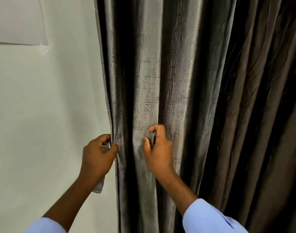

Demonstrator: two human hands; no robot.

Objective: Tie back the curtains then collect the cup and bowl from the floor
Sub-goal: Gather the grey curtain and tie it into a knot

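A shiny grey curtain (pixel 152 73) hangs in deep folds right in front of me. A darker brown curtain (pixel 255 106) hangs beside it on the right. My left hand (pixel 97 157) grips the grey curtain's left edge together with a grey fabric tie-back strip (pixel 98 185), whose loose end dangles below my wrist. My right hand (pixel 158 151) pinches another end of grey strip against the front folds. No cup, bowl or floor is in view.
A pale green wall (pixel 43 123) fills the left half. A white rectangular panel (pixel 17 21) is fixed to the wall at the upper left. Light blue sleeves cover both forearms near the bottom edge.
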